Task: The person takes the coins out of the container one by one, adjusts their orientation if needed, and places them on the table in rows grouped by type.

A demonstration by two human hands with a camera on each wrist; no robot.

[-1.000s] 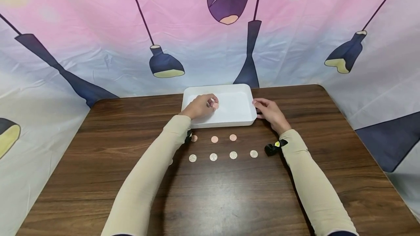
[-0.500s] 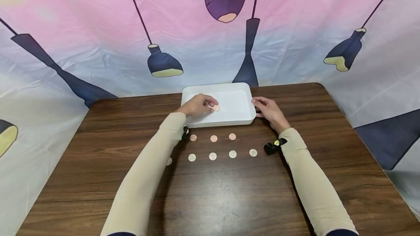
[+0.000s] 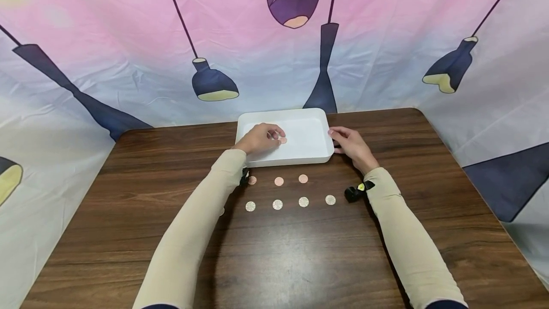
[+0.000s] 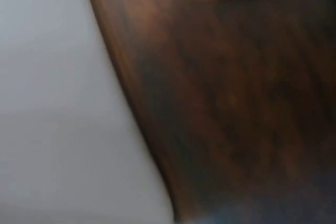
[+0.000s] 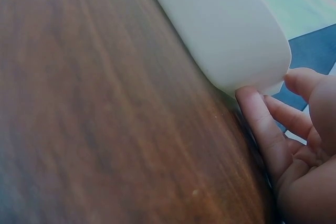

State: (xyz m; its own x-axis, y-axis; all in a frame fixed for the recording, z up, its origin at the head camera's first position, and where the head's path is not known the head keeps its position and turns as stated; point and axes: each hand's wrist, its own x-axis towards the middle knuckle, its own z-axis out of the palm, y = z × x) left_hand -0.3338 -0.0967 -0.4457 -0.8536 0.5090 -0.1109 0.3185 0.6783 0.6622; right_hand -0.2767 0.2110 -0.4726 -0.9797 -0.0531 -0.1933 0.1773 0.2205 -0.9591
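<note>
A white tray (image 3: 315, 156) stands at the far middle of the wooden table (image 3: 300, 261). My left hand (image 3: 260, 138) hovers over the tray's left half and pinches a copper coin (image 3: 282, 140) at its fingertips. My right hand (image 3: 350, 145) rests against the tray's right wall with fairly straight fingers. In the right wrist view its fingertips (image 5: 257, 114) touch the tray wall (image 5: 226, 30) at the corner. The left wrist view is blurred and shows only the tray edge (image 4: 58, 129) and wood.
In front of the tray lie a row of three copper coins (image 3: 279, 181) and a row of several silver coins (image 3: 303, 201). Another coin (image 3: 221, 211) peeks out beside my left sleeve. A printed curtain (image 3: 128, 37) surrounds the table on three sides.
My left hand has lowered the copper coin a little towards the tray floor. The right hand has stayed against the tray's side.
</note>
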